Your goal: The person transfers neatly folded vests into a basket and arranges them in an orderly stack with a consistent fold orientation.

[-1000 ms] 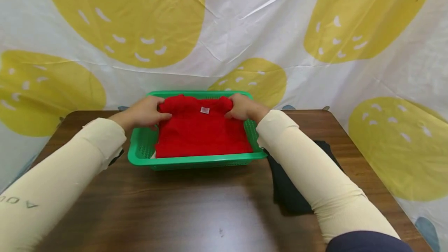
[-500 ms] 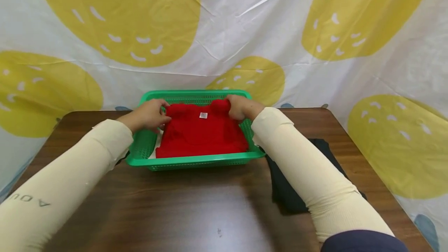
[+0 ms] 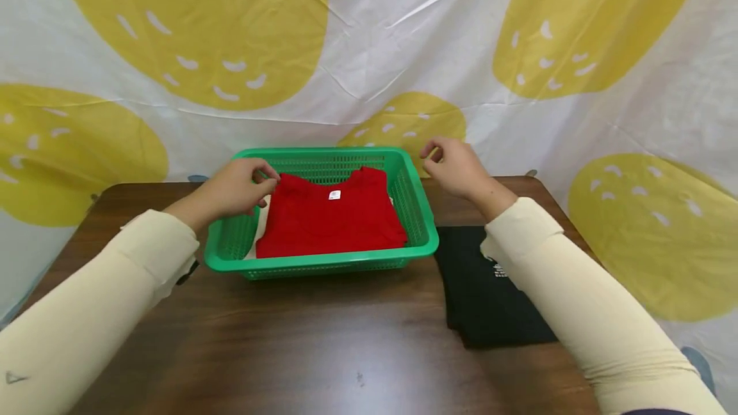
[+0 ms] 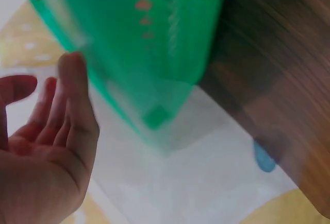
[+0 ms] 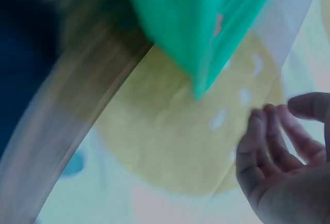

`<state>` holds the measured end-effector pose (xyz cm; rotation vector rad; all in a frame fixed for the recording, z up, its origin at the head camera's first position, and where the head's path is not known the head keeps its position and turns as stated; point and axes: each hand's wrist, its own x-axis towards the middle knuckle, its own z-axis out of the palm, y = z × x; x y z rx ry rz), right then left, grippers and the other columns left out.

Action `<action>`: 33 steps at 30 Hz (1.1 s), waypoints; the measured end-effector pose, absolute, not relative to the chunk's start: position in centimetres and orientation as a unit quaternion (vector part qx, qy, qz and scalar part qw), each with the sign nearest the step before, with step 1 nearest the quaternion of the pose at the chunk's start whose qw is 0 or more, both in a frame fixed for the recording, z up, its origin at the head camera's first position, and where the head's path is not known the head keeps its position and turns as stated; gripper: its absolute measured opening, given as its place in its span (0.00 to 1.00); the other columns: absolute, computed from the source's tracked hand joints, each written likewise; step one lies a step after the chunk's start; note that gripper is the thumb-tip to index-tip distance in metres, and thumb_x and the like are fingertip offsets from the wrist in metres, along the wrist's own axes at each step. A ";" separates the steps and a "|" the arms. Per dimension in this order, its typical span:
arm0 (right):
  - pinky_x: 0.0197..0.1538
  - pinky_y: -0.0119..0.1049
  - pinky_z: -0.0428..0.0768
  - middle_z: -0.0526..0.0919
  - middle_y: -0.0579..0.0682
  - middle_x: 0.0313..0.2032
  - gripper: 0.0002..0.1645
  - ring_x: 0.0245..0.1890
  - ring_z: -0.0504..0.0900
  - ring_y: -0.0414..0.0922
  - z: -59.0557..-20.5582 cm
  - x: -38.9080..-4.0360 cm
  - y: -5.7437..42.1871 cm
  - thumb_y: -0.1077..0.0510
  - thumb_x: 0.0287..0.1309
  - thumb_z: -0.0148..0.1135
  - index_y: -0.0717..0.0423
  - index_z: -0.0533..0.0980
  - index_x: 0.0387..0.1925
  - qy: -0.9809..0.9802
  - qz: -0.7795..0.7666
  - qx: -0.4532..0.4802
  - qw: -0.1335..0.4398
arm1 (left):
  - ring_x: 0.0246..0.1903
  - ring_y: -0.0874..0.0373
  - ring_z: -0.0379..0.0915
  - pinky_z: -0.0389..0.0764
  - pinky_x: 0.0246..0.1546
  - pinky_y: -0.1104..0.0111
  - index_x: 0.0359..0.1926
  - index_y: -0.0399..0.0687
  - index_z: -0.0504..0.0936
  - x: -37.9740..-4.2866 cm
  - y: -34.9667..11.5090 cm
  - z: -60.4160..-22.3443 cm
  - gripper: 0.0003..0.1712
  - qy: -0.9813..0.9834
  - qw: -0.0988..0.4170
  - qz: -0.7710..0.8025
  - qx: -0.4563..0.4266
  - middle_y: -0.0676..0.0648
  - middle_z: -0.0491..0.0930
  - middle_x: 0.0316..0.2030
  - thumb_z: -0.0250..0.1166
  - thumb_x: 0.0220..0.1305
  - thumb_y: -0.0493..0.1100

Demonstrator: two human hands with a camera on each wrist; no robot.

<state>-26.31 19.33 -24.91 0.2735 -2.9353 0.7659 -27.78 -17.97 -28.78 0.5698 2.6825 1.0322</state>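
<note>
Through the head camera I see the red shirt [image 3: 334, 223] lying folded inside the green basket [image 3: 323, 263], its neckline toward the far wall and its straight edge along the near rim. A small white label [image 3: 334, 195] sits at the middle of the neckline. Along the shirt's left side I can see a strip of pale cloth [image 3: 261, 229] in the basket.

My left hand [image 3: 239, 187] is at the shirt's far left corner, above the basket's left part. Its fingers are relaxed and bent, and the left wrist view shows the thumb apart from them with nothing in the grasp; I can't tell whether a fingertip brushes the cloth. My right hand [image 3: 458, 168] is released too: it hangs in the air to the right of the basket's far right corner, fingers loosely bent, well apart from the shirt.

The basket stands toward the far side of the brown counter [image 3: 323, 351]. To its right lies a folded black garment [image 3: 490, 306] with small white print [image 3: 500, 270], partly hidden from me by the right sleeve [image 3: 599, 312]. Behind the counter hangs a white sheet [image 3: 392, 37] with big yellow fruit shapes. Both wrist views are blurred.
</note>
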 end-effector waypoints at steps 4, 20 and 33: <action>0.35 0.40 0.74 0.82 0.54 0.31 0.09 0.28 0.77 0.48 -26.7 -24.1 23.8 0.57 0.66 0.52 0.57 0.76 0.39 -0.973 0.210 0.073 0.066 | 0.28 0.55 0.79 0.79 0.30 0.65 0.50 0.44 0.79 -24.5 -18.2 -27.7 0.14 0.916 0.016 0.343 0.206 0.42 0.81 0.42 0.54 0.75 0.48; 0.29 0.34 0.67 0.70 0.45 0.22 0.27 0.23 0.68 0.41 -35.0 -18.1 34.0 0.36 0.58 0.67 0.55 0.73 0.30 -0.975 0.135 0.099 -0.144 | 0.22 0.71 0.67 0.74 0.27 0.75 0.32 0.58 0.80 -12.5 -12.5 -31.1 0.07 0.859 -0.078 0.371 0.343 0.64 0.71 0.20 0.67 0.64 0.39; 0.39 0.41 0.75 0.76 0.48 0.33 0.43 0.35 0.75 0.45 -33.8 -15.5 32.0 0.25 0.42 0.72 0.57 0.74 0.41 -0.964 0.021 0.078 -0.253 | 0.17 0.72 0.64 0.70 0.24 0.75 0.33 0.64 0.80 -10.2 -10.5 -33.0 0.05 0.874 0.043 0.355 0.328 0.67 0.71 0.18 0.65 0.67 0.46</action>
